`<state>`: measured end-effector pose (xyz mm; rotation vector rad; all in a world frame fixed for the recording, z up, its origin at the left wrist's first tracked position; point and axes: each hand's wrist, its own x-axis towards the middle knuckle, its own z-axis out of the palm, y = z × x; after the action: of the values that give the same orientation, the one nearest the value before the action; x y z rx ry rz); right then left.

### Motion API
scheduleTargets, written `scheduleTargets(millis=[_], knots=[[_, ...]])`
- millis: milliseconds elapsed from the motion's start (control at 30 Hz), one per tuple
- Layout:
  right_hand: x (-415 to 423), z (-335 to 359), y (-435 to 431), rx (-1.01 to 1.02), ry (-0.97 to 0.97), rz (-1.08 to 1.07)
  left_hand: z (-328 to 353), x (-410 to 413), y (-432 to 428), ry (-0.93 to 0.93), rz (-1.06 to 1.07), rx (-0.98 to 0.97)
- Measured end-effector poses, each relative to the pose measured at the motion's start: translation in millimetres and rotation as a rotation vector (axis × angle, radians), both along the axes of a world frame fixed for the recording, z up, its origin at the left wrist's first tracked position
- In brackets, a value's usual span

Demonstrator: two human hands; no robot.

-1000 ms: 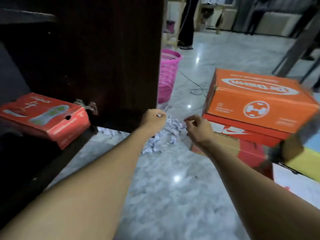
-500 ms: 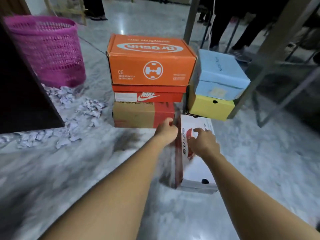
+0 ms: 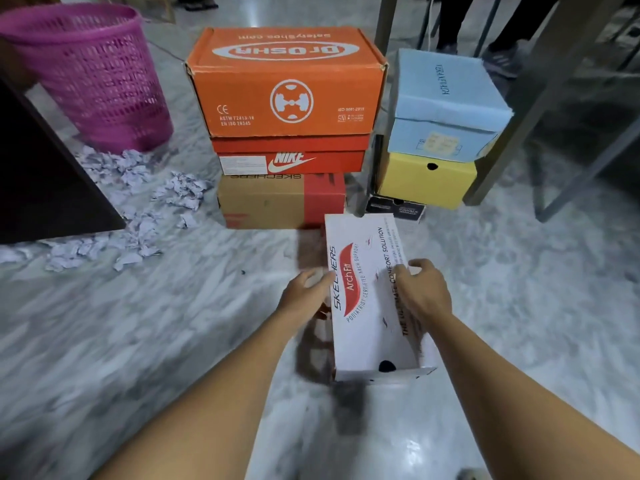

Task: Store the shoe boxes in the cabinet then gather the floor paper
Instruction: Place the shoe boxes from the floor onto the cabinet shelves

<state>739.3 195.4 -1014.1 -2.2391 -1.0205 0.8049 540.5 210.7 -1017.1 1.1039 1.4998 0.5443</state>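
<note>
Since half a second ago our hands have slid down along the white shoe box point(image 3: 372, 299), and the view has come nearer to it. Our left hand point(image 3: 304, 294) presses its left side and our right hand point(image 3: 424, 292) lies on its top, so we grasp it between them on the floor. Most work remains, we judge: the orange stack point(image 3: 287, 84), the blue and yellow boxes point(image 3: 446, 105) and the crumpled paper point(image 3: 138, 209) beside the pink basket point(image 3: 93, 67) all wait.

Two bare forearms, no sleeves, rings or watch.
</note>
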Motion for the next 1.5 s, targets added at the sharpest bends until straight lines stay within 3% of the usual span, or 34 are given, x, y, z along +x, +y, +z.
scheduleTargets(millis=[167, 567, 933, 1267, 1367, 1500], knots=[[-16.4, -13.5, -4.1, -0.015, 0.3, 0.113, -23.5, -23.4, -21.9, -0.033, -0.073, -0.044], [-76.6, 7.9, 30.4, 0.048, 0.466, 0.399, -18.4, -62.2, -35.1, -0.335, 0.264, 0.106], [-211.2, 96.1, 76.2, 0.102, 0.436, 0.908, 39.8, -181.7, -41.9, -0.324, 0.69, 0.368], [-353.9, 152.2, 90.6, 0.137, 0.494, 1.223, 130.9, -322.6, -72.8, -0.157, 0.821, 0.367], [-383.5, 168.7, 103.4, 0.147, 0.399, 1.346, 153.9, -351.4, -61.1, -0.132, 0.85, 0.33], [-447.0, 219.2, 108.4, 0.245, 0.324, 1.345, 190.3, -392.0, -49.9, -0.269, 0.994, 0.366]])
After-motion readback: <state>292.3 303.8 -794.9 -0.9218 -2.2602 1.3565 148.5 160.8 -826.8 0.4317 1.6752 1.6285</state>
